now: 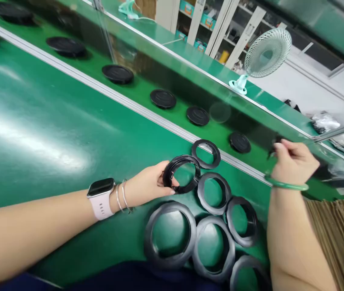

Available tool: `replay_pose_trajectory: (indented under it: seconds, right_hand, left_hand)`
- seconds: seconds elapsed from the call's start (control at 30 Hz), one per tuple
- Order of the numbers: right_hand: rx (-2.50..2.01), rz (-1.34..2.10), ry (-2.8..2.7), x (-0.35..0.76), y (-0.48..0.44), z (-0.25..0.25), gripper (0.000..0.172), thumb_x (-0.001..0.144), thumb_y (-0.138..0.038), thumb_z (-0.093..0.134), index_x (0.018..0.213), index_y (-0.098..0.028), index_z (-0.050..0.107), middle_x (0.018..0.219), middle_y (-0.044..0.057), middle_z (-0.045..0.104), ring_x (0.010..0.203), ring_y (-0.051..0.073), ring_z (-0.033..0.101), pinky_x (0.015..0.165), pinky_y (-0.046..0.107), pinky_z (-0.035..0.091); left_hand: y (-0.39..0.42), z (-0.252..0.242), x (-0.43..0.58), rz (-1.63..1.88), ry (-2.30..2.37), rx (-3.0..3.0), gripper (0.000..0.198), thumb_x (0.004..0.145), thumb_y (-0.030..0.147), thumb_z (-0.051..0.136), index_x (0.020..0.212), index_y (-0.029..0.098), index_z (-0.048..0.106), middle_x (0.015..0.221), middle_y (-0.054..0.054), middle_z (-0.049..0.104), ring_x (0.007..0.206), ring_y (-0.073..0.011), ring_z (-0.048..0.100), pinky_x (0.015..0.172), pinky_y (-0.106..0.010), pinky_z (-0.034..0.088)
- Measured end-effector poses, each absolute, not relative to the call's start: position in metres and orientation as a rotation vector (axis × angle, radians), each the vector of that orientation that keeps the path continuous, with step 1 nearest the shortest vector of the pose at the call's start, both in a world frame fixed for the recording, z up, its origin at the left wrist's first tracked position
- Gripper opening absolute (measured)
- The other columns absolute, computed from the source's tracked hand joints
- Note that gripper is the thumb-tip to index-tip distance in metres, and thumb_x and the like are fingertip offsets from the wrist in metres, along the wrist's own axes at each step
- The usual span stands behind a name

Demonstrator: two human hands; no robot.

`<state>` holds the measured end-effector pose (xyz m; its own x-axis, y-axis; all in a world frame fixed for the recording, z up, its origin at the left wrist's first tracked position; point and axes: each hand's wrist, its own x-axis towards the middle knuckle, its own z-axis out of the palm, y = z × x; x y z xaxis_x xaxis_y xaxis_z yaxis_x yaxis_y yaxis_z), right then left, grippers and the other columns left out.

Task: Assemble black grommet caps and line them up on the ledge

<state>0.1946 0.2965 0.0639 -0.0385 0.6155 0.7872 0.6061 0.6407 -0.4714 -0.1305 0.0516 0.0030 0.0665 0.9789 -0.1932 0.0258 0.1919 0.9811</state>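
Observation:
My left hand (pixel 149 185) grips a black plastic ring (pixel 181 173) and holds it tilted just above the green table (pixel 53 133). Several more black rings (pixel 213 193) lie flat on the table right beside and below it. My right hand (pixel 293 161) reaches over the conveyor belt (pixel 147 91) with its fingers pinched on a small dark part (pixel 276 142) that I cannot make out. A row of black round discs (pixel 163 98) rides on the belt, the nearest disc (pixel 240 142) just left of my right hand.
An aluminium rail (pixel 123 100) divides table from belt. A small mint-green fan (pixel 264 56) stands on the raised green shelf behind the belt. Shelving with boxes fills the background. A stack of brown cardboard (pixel 341 238) sits at the lower right.

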Motion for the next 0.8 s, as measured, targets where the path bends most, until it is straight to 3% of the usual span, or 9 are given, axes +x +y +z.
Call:
replay_pose_trajectory:
  seconds: [0.1, 0.23, 0.43, 0.8]
  right_hand:
    - [-0.664, 0.197, -2.082, 0.118, 0.215, 0.073, 0.009, 0.087, -0.027, 0.076, 0.096, -0.027, 0.077, 0.086, 0.005, 0.068, 0.079, 0.022, 0.064, 0.073, 0.039, 0.053]
    - [-0.388, 0.366, -2.352, 0.067, 0.158, 0.063, 0.012, 0.093, -0.022, 0.069, 0.104, -0.024, 0.074, 0.08, 0.003, 0.065, 0.071, 0.018, 0.061, 0.064, 0.032, 0.052]
    - [-0.29, 0.185, -2.477, 0.06, 0.159, 0.037, 0.014, 0.1, -0.022, 0.058, 0.1, -0.015, 0.071, 0.078, 0.004, 0.062, 0.071, 0.016, 0.058, 0.065, 0.03, 0.047]
    - [-0.242, 0.024, -2.567, 0.054, 0.153, 0.033, 0.02, 0.102, -0.018, 0.052, 0.099, -0.012, 0.07, 0.076, 0.005, 0.062, 0.071, 0.016, 0.057, 0.065, 0.03, 0.047]
  left_hand:
    - [0.052, 0.002, -0.131, 1.027, 1.279, 1.098, 0.046, 0.073, 0.028, 0.076, 0.11, 0.019, 0.049, 0.099, -0.003, 0.073, 0.093, -0.0236, 0.071, 0.083, -0.037, 0.06]
    - [0.052, 0.0, -0.13, 1.053, 1.349, 1.105, 0.055, 0.069, 0.033, 0.08, 0.111, 0.018, 0.048, 0.1, -0.005, 0.072, 0.093, -0.0276, 0.071, 0.078, -0.039, 0.06]
    - [0.052, -0.002, -0.133, 1.036, 1.414, 1.084, 0.053, 0.068, 0.034, 0.079, 0.107, 0.019, 0.047, 0.097, -0.005, 0.069, 0.092, -0.0286, 0.069, 0.076, -0.041, 0.059]
    - [0.052, -0.001, -0.135, 1.023, 1.389, 1.062, 0.056, 0.066, 0.036, 0.081, 0.108, 0.02, 0.047, 0.101, -0.004, 0.066, 0.091, -0.0287, 0.068, 0.076, -0.042, 0.059]
